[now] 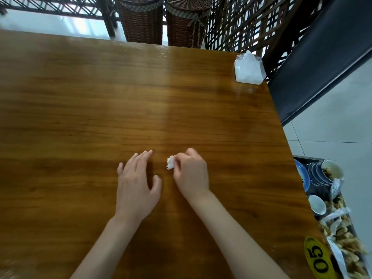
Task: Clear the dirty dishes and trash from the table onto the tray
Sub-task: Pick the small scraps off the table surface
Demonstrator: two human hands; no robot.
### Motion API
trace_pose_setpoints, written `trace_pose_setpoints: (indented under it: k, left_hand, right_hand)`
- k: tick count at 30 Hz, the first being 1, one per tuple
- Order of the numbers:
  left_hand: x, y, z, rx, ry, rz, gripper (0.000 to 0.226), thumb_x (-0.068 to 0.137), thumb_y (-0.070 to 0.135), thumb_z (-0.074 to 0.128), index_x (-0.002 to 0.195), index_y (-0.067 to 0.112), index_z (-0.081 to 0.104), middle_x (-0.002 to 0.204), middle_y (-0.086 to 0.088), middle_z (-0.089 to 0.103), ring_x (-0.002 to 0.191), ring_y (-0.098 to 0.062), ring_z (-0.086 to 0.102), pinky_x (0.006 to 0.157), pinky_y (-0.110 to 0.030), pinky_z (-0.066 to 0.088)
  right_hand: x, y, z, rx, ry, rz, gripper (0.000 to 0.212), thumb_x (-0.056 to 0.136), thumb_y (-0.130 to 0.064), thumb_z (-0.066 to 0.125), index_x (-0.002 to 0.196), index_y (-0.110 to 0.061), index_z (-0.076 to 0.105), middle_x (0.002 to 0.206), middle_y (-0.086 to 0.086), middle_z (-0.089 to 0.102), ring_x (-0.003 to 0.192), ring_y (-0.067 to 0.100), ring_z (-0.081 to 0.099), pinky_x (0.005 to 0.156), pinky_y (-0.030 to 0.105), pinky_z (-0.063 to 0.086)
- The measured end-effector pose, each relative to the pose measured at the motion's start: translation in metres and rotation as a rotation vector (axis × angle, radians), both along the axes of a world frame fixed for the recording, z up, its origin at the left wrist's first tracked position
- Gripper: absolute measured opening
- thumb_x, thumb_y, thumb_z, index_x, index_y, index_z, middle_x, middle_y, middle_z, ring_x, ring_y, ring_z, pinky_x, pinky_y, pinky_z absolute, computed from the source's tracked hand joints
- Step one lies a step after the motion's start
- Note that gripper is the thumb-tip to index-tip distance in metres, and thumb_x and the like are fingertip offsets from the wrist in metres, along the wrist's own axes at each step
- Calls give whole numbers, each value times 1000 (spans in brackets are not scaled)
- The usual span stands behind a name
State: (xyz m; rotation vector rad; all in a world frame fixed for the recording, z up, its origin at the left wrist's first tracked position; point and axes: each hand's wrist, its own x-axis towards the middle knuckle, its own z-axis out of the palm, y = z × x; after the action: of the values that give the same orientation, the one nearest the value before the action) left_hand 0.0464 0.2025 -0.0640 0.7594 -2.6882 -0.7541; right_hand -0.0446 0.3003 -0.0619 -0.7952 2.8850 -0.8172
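Observation:
On the wooden table (100, 97), near its middle front, my right hand (191, 174) pinches a small crumpled white tissue (170, 162) that sticks out to the left of its curled fingers. My left hand (136, 182) lies just to the left with fingers straight and spread, on or just above the wood, holding nothing. A dark tray (314, 192) stands off the table's right edge, low down. It carries blue-rimmed bowls (326, 171), a small white cup (317, 204), food scraps and plastic wrappers (342, 238).
A white tissue pack (249, 67) stands at the table's far right corner. A yellow oval tag marked 05 (319, 257) sits at the near right edge. Wicker baskets (161, 21), dark lattice screens and a dark bench (322, 63) lie beyond the table.

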Motion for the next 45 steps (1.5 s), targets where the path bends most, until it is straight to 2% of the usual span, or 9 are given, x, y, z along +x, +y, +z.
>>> trace_pose_setpoints:
  k: [5, 11, 16, 20, 25, 30, 35, 40, 45]
  left_hand:
    - [-3, -2, 2, -10, 6, -1, 56, 82, 17, 64, 135, 16, 46, 136, -7, 51, 133, -25, 38, 111, -45, 15]
    - [0, 4, 1, -7, 6, -39, 56, 82, 18, 63, 136, 16, 45, 136, -6, 51, 134, -23, 36, 111, -46, 14]
    - [3, 6, -2, -4, 21, -47, 57, 82, 19, 63, 135, 18, 44, 135, -5, 51, 134, -23, 36, 112, -46, 14]
    - [6, 7, -2, -6, 34, -39, 57, 82, 19, 64, 135, 18, 45, 135, -5, 52, 134, -23, 37, 111, -46, 14]
    - [12, 2, 0, 6, 18, -23, 56, 82, 18, 64, 135, 18, 45, 136, -5, 51, 135, -23, 36, 111, -43, 11]
    - [22, -14, 6, 6, 16, 0, 55, 82, 13, 64, 134, 16, 47, 136, -7, 51, 134, -24, 36, 112, -44, 12]
    - [29, -29, 10, -6, -1, -16, 56, 80, 11, 63, 134, 14, 48, 135, -9, 52, 134, -26, 37, 113, -48, 14]
    - [30, -26, 7, -18, -3, -84, 56, 81, 14, 63, 135, 15, 46, 135, -7, 51, 134, -24, 37, 111, -43, 12]
    - [33, -17, 6, 12, 13, -155, 58, 82, 17, 64, 136, 19, 44, 137, -3, 50, 135, -20, 35, 111, -39, 10]
  right_hand:
    - [-6, 20, 18, -38, -3, 81, 15, 87, -6, 60, 97, -8, 71, 86, 7, 60, 76, 14, 54, 67, 22, 47]
    - [-78, 116, 24, 21, 50, -416, 19, 90, -15, 59, 103, -6, 69, 97, 10, 67, 87, 12, 56, 64, 9, 31]
    - [-86, 149, 8, 97, 29, -612, 21, 91, -13, 57, 107, -5, 68, 103, 13, 65, 92, 22, 61, 73, 26, 47]
    - [-77, 131, 7, 1, 15, -739, 19, 90, -13, 59, 105, -4, 68, 102, 13, 67, 92, 22, 63, 68, 23, 44]
    - [-39, 63, 5, -21, -13, -584, 21, 95, -17, 53, 103, -7, 68, 97, 9, 67, 87, 18, 63, 69, 21, 45]
    - [21, -11, -1, -31, -36, -219, 19, 93, -14, 52, 102, -10, 68, 94, 6, 60, 85, 18, 58, 72, 22, 47]
    - [49, -19, -1, 17, -16, 1, 18, 92, -11, 55, 105, -10, 68, 96, 5, 59, 89, 15, 56, 75, 20, 48]
    - [45, 4, 6, 94, 36, 0, 20, 92, -8, 54, 106, -10, 68, 97, 4, 58, 90, 12, 53, 69, 16, 40]
    - [15, 81, 11, 201, 67, -271, 15, 92, -12, 56, 97, -7, 69, 84, 3, 55, 79, 12, 50, 67, 20, 44]
